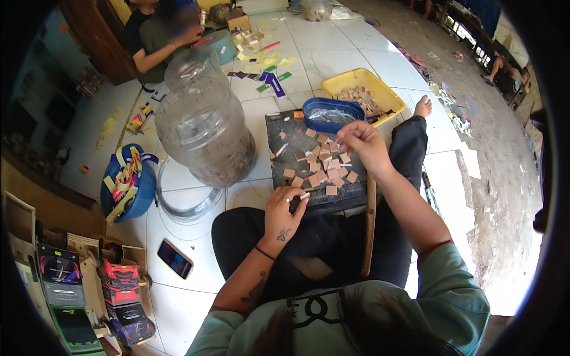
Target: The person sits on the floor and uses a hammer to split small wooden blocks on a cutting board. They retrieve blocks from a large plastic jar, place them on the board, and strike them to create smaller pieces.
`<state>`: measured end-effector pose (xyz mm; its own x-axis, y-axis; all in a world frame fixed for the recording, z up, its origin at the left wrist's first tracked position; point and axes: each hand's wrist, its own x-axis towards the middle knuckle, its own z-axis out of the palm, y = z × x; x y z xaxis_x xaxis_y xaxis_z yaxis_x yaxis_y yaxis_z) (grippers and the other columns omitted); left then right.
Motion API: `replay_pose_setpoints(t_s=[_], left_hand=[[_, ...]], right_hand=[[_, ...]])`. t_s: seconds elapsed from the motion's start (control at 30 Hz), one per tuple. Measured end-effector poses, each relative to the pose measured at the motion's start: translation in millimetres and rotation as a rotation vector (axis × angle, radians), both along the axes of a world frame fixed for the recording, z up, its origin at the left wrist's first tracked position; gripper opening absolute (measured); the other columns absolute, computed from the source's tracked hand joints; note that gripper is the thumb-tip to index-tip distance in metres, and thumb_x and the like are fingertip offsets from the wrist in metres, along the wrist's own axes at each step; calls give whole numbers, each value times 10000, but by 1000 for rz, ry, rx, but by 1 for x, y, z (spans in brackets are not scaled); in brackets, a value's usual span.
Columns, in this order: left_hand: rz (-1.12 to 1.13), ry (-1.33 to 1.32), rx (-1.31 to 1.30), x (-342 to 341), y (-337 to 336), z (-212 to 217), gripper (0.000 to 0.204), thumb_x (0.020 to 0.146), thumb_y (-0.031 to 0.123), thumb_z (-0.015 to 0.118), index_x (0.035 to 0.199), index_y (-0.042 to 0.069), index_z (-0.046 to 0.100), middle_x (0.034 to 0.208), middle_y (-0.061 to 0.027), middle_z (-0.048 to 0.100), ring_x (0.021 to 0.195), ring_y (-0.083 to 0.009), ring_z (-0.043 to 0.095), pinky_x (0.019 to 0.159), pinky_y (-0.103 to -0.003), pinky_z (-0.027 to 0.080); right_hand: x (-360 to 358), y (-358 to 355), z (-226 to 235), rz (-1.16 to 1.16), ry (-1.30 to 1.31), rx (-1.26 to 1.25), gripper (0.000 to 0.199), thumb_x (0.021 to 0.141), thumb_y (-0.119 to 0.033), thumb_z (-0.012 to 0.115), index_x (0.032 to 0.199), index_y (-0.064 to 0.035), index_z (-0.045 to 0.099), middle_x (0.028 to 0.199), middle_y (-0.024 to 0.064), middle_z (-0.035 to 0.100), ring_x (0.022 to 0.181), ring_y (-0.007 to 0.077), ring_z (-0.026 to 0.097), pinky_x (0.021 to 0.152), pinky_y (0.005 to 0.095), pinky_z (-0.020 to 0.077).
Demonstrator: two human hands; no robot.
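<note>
My left hand point(284, 213) is closed at the near edge of a dark board point(291, 132), with a small pale wooden piece point(304, 196) pinched between thumb and finger. Over the far right of the board, my right hand point(367, 147) is closed in a pinch. A thin sliver shows at its fingertips, too small to name. Small square wooden tiles point(331, 190) lie scattered between the hands. Just beyond my right hand stands a blue oval tub point(332, 126) holding thin shiny pieces. A wooden stick point(369, 228) slopes from the board's right side toward my lap.
A yellow tray point(395, 98) of tiles stands behind the tub. To the left are a large clear plastic jar point(202, 124), a blue basin point(133, 212) of coloured strips, a phone point(176, 258) and toy trucks point(122, 291). Another person point(157, 35) sits at the far left.
</note>
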<state>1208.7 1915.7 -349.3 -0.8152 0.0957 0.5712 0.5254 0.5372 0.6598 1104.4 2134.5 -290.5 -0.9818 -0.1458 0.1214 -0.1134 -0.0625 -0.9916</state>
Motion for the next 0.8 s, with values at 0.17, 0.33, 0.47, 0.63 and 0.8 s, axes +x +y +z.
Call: replay_pose_setpoints(t_s=[0.17,0.33,0.47,0.63,0.8], left_hand=[[-39,-85,65,1,-3,-18,140,776,73,735,889,56,653,853,-88,648,833,-296,591,761,-388,460],[-56,-36,99,-4,-5,-25,148,750,73,749,865,55,658,852,-71,655,843,-275,594,776,-380,459],[-52,-21,109,-4,-5,-25,149,744,71,750,863,55,660,859,-68,657,854,-267,592,782,-378,455],[-34,-8,104,-3,-4,-31,150,747,80,749,868,57,665,869,-69,658,863,-260,590,788,-379,450],[-47,-23,105,-4,-5,-30,143,748,84,749,864,59,669,864,-71,655,864,-262,589,793,-379,450]], right_hand=[[56,-23,-17,138,16,116,43,887,-50,689,904,-19,665,802,10,675,706,47,602,619,198,466],[80,-39,-16,149,150,393,59,892,-25,675,918,29,669,833,26,685,748,55,621,662,211,494],[84,-47,-15,82,311,519,62,859,-18,699,906,20,684,827,62,704,724,83,643,661,236,516],[85,-49,-23,45,352,487,59,824,-9,709,871,17,686,846,87,714,692,137,678,636,252,536],[82,-49,-22,61,402,525,58,830,-12,707,874,18,685,838,89,711,720,133,678,650,258,533]])
